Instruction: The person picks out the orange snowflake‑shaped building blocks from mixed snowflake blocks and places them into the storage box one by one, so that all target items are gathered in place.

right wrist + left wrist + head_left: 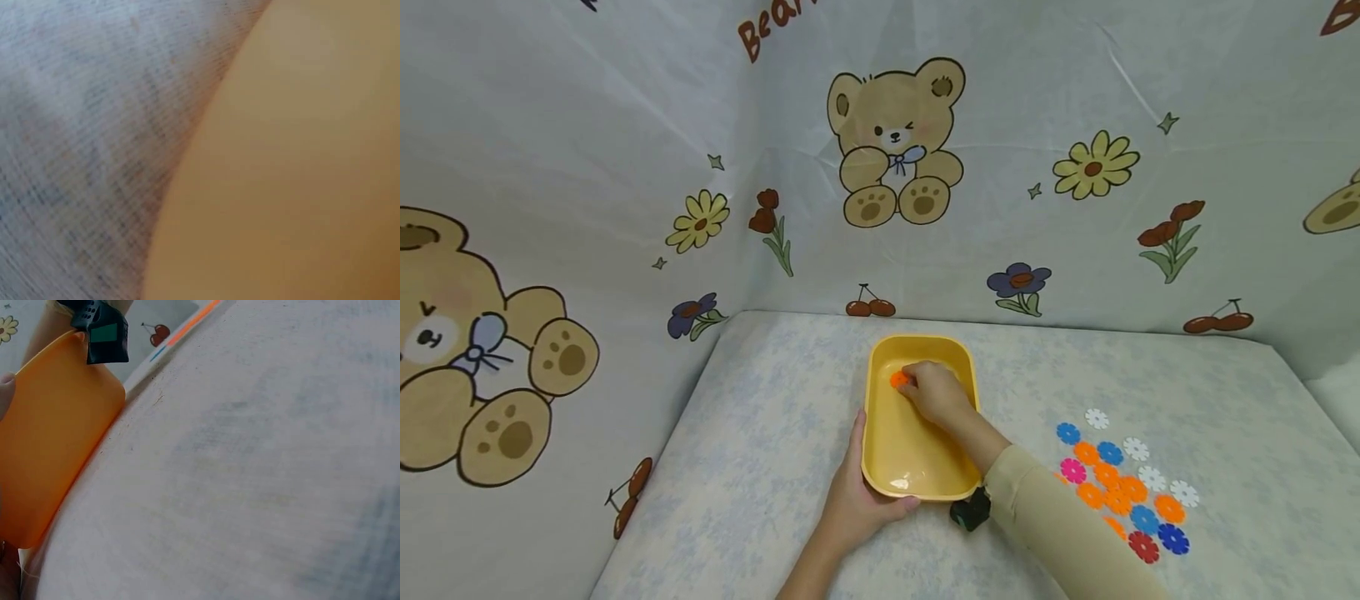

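Observation:
A yellow rectangular tray (917, 467) lies lengthwise in front of me in the head view. My left hand (857, 504) holds its near left corner, fingers along the left side and thumb across the near edge. Reaching in over the right side, my right hand (938, 393) pinches an orange notched plastic disc (898, 379) near the far end of the tray. The left wrist view has the tray's outer wall (56, 444) and part of the left thumb (5, 394). Only the blurred tray wall (287, 169) and tablecloth fill the right wrist view.
To the right of the tray, several flower-shaped discs (1107, 475) in orange, blue, white, pink and red lie loosely spread on the pale tablecloth (760, 417). A small black device (972, 510) sits under the right wrist. A bear-printed cloth (985, 250) stands behind the table.

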The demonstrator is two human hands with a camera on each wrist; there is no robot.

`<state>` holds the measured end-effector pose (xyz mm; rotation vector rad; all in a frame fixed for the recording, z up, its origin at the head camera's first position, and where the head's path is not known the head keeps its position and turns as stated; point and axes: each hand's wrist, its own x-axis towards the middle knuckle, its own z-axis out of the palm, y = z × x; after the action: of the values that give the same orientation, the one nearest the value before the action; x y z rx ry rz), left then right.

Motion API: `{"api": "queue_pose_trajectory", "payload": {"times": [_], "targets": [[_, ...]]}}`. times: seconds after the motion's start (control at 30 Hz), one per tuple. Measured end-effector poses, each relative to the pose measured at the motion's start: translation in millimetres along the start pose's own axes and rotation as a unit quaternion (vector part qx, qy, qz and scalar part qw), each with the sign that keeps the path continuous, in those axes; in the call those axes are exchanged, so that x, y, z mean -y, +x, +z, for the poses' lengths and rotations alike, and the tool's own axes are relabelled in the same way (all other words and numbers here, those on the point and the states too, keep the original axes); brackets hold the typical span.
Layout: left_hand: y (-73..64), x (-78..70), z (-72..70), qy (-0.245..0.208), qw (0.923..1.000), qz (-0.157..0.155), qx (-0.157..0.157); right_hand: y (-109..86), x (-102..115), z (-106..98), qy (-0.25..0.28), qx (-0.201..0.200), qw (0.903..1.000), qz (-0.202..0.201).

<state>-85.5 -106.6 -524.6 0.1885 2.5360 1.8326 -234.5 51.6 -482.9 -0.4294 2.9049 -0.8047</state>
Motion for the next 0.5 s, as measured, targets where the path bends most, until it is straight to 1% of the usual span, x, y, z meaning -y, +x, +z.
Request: {"api": "queue_pose_trajectory", "payload": {"times": [0.07,0.27,0.5], "targets": [[0.3,0.1,-0.2,0.003,1.0,0.006,0.0,-0.2,0.2,0.3,-0.012,0.0,0.9999,0.002],[-0.4,-2.6,-0.5,-0.003,1.0,0.006,0.002,-1.6,-0.1,0.3,-0.04,-0.001,0.9991,0.013],[-1.0,-3.0,0.9,-0.021,0.9997,-0.008,-0.003,-3.8,-0.1,-0.6,-0.046,0.0,0.9989,0.008]]}}
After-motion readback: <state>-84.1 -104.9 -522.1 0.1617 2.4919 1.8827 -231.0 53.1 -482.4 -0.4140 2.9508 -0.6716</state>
